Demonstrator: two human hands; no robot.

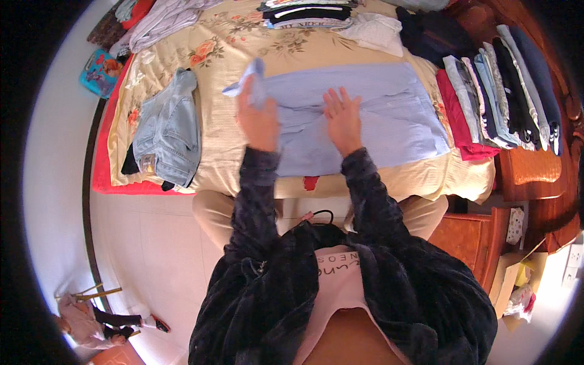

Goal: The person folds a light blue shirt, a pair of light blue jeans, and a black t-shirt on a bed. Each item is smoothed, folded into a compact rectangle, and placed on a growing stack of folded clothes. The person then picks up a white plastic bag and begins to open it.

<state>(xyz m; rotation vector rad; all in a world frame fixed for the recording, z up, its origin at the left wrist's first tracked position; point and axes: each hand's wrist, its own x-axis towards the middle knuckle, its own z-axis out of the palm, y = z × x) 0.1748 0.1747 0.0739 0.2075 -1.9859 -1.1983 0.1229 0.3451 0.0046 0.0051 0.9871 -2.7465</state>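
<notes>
My left hand [258, 118] lifts a sleeve [249, 82] of the light blue shirt [377, 115] spread on the bed [225, 36]; my right hand [344, 118] presses flat on it. Folded jeans [167, 131] lie at nine o'clock, stacked clothes [499, 91] at three.

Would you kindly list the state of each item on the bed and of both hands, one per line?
Light blue shirt: spread flat, left sleeve lifted.
Left hand: closed on the shirt's sleeve.
Right hand: open, pressed flat on the shirt.
Denim jeans: folded, lying at the left.
Row of clothes: folded, overlapping at the right.
Striped stack: folded, at the far edge.
</notes>
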